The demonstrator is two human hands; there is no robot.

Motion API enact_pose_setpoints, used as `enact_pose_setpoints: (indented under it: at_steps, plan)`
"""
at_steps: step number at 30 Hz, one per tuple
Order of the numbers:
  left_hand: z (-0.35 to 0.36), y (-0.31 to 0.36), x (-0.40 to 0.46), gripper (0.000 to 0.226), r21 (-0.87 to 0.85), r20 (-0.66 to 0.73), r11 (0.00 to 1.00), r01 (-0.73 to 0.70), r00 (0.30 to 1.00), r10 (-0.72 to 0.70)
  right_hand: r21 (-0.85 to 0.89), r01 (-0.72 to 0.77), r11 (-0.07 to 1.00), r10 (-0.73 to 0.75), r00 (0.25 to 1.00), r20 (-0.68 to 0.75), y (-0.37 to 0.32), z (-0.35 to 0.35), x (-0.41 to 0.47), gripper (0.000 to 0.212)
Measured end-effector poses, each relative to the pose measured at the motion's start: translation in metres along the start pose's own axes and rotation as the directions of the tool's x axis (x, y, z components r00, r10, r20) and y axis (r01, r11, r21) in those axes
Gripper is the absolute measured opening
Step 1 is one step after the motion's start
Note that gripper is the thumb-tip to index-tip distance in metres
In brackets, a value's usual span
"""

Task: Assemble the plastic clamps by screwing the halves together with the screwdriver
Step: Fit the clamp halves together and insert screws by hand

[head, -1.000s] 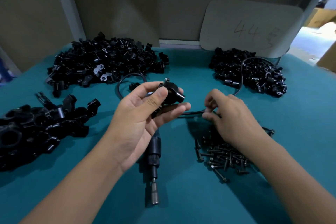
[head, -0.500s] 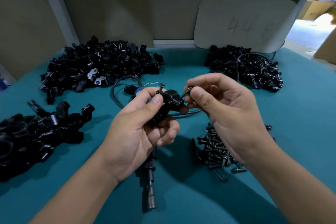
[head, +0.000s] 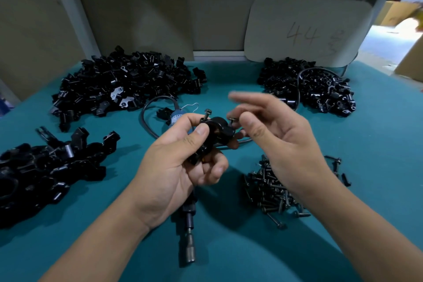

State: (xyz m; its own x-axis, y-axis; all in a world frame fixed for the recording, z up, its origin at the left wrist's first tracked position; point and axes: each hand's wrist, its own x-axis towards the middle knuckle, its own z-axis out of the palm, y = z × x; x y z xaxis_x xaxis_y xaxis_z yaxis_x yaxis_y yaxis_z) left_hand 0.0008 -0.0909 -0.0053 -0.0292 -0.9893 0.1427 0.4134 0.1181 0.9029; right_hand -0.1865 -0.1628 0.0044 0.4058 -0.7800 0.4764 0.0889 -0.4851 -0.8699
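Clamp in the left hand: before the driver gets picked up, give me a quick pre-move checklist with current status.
1. Clamp gripped firmly by left hand: ok.
2. First screw standing in the clamp: ok.
3. Second screw started in its hole: ok; seating depth: cannot tell.
4. Right hand free to take the tool: ok, fingers spread, holding nothing.
5. Screwdriver within reach on the table: ok, lying below the left hand.
6. Screws tightened: not ok, both heads stand proud.

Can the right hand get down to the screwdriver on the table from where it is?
Probably yes. The right hand looks free, and the screwdriver lies bare below the left hand, which covers only its upper end while gripping the clamp.
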Motion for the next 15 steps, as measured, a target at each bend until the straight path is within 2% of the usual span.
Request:
enact_pose_setpoints:
  at_steps: [3,5,8,11,15]
  plan:
    - [0.006,-0.002,0.001,0.025,-0.059,-0.029,0.998,-0.035,0.999,0.034,0.147,-0.157,0.977,0.152,0.987,0.041,0.003,0.014,-0.006,0.044]
    - [0.011,-0.004,0.002,0.019,-0.134,-0.057,0.989,-0.058,0.997,0.050,0.210,-0.213,0.954,0.195,0.975,0.102,0.005,0.031,-0.010,0.037]
    - [0.015,-0.005,0.003,0.018,-0.180,-0.070,0.980,-0.088,0.995,0.077,0.277,-0.178,0.944,0.179,0.984,0.022,0.004,0.047,-0.010,0.031]
    - [0.017,-0.005,0.001,0.020,-0.206,-0.025,0.974,-0.095,0.995,0.092,0.313,-0.156,0.937,0.176,0.984,-0.037,0.000,0.043,-0.009,0.027]
    - [0.017,-0.005,0.001,0.015,-0.177,0.008,0.980,-0.087,0.996,0.090,0.325,-0.153,0.933,0.189,0.979,-0.082,0.000,0.036,-0.010,0.029]
